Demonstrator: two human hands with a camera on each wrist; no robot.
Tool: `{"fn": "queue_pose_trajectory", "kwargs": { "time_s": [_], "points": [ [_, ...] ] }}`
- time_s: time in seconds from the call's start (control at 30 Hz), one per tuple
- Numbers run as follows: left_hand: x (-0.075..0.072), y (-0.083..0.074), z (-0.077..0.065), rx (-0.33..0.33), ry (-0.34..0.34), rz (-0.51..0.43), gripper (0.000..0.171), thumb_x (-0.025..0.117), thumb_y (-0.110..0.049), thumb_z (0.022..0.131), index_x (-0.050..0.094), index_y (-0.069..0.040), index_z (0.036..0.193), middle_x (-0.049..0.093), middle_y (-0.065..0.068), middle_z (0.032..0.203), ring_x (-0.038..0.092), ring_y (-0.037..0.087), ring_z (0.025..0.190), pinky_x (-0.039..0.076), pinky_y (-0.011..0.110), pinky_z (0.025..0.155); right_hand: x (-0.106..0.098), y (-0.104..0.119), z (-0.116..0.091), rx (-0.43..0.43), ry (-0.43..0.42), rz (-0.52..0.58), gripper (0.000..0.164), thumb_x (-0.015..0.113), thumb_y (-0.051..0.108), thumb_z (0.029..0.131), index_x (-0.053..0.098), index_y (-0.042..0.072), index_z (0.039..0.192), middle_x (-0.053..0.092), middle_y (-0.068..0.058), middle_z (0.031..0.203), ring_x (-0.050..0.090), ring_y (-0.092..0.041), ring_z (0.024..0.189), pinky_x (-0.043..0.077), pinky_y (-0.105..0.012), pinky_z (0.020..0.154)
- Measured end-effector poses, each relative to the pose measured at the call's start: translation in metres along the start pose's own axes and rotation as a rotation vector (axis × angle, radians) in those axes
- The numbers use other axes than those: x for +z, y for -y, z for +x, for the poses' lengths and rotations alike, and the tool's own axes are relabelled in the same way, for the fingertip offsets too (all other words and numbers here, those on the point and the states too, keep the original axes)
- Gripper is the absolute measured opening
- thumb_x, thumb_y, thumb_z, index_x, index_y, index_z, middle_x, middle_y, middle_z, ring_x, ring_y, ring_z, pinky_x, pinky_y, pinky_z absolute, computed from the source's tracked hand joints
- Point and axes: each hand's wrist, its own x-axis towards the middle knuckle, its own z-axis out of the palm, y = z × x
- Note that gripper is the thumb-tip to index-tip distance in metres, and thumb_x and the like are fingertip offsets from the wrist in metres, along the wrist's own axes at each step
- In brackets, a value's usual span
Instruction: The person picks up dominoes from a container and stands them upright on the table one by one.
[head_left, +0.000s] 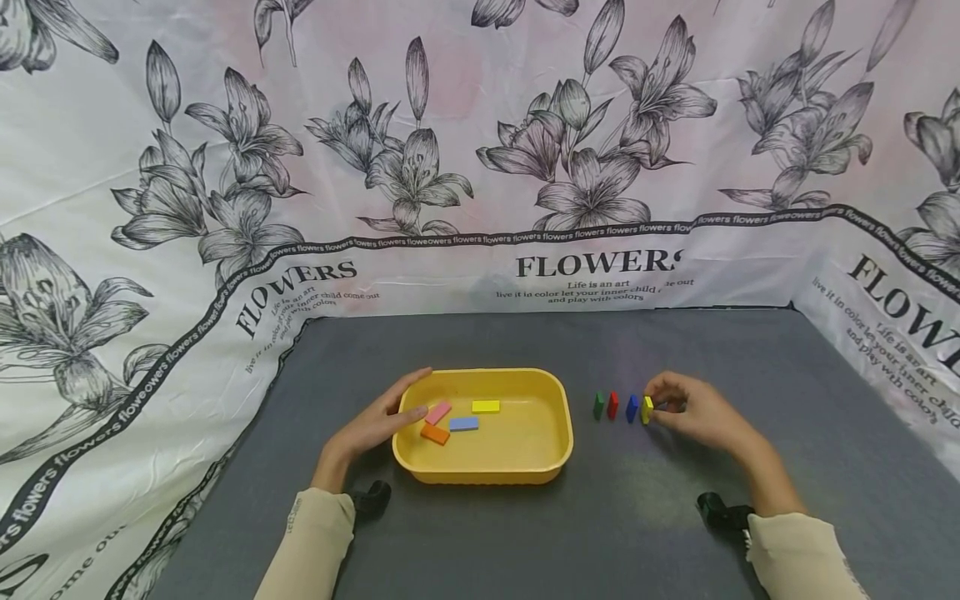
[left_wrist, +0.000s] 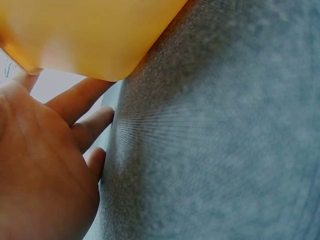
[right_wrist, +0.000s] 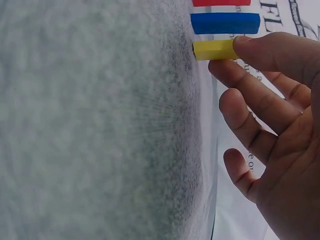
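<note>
Yellow block (head_left: 647,409) stands upright at the right end of a short row on the grey mat (head_left: 660,517), just beside the blue block (head_left: 632,407), then red block (head_left: 612,404) and green block (head_left: 598,404) further left; all four apart by small gaps, none touching as far as the head view shows. Right hand (head_left: 693,410) has its fingertips on the yellow block; wrist view shows one fingertip (right_wrist: 250,47) on its end w/ the other fingers loosely bent beside it; thumb side hidden, so can't tell if it's a true pinch or just a steadying touch. Left hand (head_left: 378,425) lies w/ fingers straight and relaxed against the left wall of the yellow tray (head_left: 558,433); holds nothing, just braces it. Tray still holds four flat pieces: pink (head_left: 438,412), orange (head_left: 435,433), light-blue (head_left: 463,423), yellow (head_left: 485,406).

Judgement on doing this well: keep the block square to its neighbours and its gap equal to the others; let go by lifting fingers straight up, not sideways, since a nudge toward blue would likely topple the row; keep the wrist off the mat near the row; left hand's hold on the tray looks adequate as is.
</note>
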Motion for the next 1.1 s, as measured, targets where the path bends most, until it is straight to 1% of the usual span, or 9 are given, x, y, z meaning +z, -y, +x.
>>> {"fn": "queue_pose_trajectory", "kwargs": {
  "time_s": [0.27, 0.43, 0.53, 0.67, 0.9, 1.1],
  "points": [
    [0.0003, -0.0005, 0.0001, -0.007, -0.001, 0.001, 0.068, 0.062, -0.033, 0.101, 0.028, -0.039, 0.159, 0.02, -0.001, 0.17, 0.026, 0.032, 0.155, 0.026, 0.06, 0.123, 0.0007, 0.0022, -0.0007, -0.002, 0.002, 0.005, 0.024, 0.074, 0.007, 0.091, 0.064, 0.01, 0.112, 0.074, -0.006, 0.104, 0.066, -0.014, 0.09, 0.053, -0.03, 0.07],
    [0.0005, -0.0012, -0.0001, -0.015, -0.005, 0.006, 0.068, 0.062, -0.035, 0.1, 0.028, -0.04, 0.159, 0.02, -0.002, 0.17, 0.027, 0.032, 0.154, 0.025, 0.061, 0.124, 0.0006, 0.0027, -0.0006, -0.002, 0.001, 0.021, 0.025, 0.075, 0.008, 0.09, 0.064, 0.011, 0.112, 0.074, -0.005, 0.103, 0.065, -0.009, 0.088, 0.052, -0.028, 0.069],
    [0.0006, -0.0011, 0.0002, -0.016, -0.004, 0.005, 0.069, 0.062, -0.036, 0.1, 0.027, -0.04, 0.159, 0.02, -0.001, 0.17, 0.028, 0.033, 0.154, 0.025, 0.061, 0.123, 0.0007, 0.0018, -0.0009, -0.005, 0.003, 0.031, 0.026, 0.076, 0.008, 0.09, 0.064, 0.01, 0.112, 0.073, -0.006, 0.102, 0.063, -0.006, 0.085, 0.051, -0.027, 0.065],
    [0.0004, -0.0011, 0.0006, -0.015, -0.004, 0.006, 0.069, 0.062, -0.036, 0.1, 0.027, -0.04, 0.159, 0.021, -0.001, 0.17, 0.029, 0.033, 0.153, 0.025, 0.061, 0.123, -0.0004, 0.0013, -0.0013, -0.008, 0.015, 0.041, 0.027, 0.076, 0.007, 0.09, 0.063, 0.007, 0.114, 0.073, -0.009, 0.104, 0.062, -0.006, 0.081, 0.05, -0.027, 0.062],
    [0.0004, -0.0008, 0.0007, -0.01, -0.003, 0.007, 0.069, 0.062, -0.035, 0.1, 0.027, -0.039, 0.16, 0.021, -0.001, 0.17, 0.029, 0.033, 0.153, 0.026, 0.06, 0.123, -0.0034, 0.0037, -0.0018, -0.005, 0.016, 0.033, 0.029, 0.076, 0.008, 0.089, 0.063, 0.007, 0.115, 0.073, -0.009, 0.107, 0.062, -0.007, 0.083, 0.051, -0.027, 0.064],
    [0.0007, 0.0001, 0.0019, -0.026, -0.008, 0.007, 0.068, 0.062, -0.036, 0.1, 0.028, -0.039, 0.159, 0.021, -0.001, 0.17, 0.027, 0.032, 0.155, 0.026, 0.061, 0.123, -0.0069, 0.0089, -0.0022, -0.012, 0.005, 0.007, 0.034, 0.078, 0.016, 0.09, 0.063, 0.007, 0.119, 0.07, -0.01, 0.111, 0.058, -0.006, 0.081, 0.05, -0.026, 0.063]
  ]
}}
